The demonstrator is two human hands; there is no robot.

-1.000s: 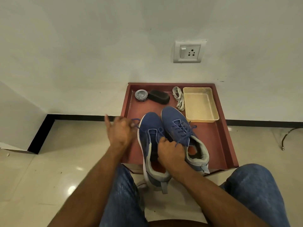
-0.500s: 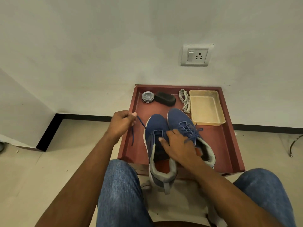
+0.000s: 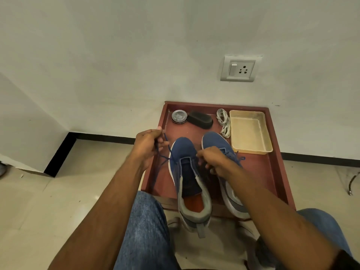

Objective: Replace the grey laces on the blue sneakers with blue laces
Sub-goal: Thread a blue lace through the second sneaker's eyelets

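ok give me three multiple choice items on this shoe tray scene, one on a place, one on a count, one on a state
1. Where do the grey laces lie?
A. inside the tub
B. beside the tub, on the tray
C. on the floor

2. How many sneakers are on the tray?
A. one
B. two
C. three

3. What is the left hand doing?
A. resting open on the knee
B. gripping the tin
C. pinching the blue lace

Answers:
1. B, they lie on the tray just left of the tub.
2. B, the left sneaker and the right sneaker stand side by side.
3. C, the left hand holds the blue lace taut from the left sneaker.
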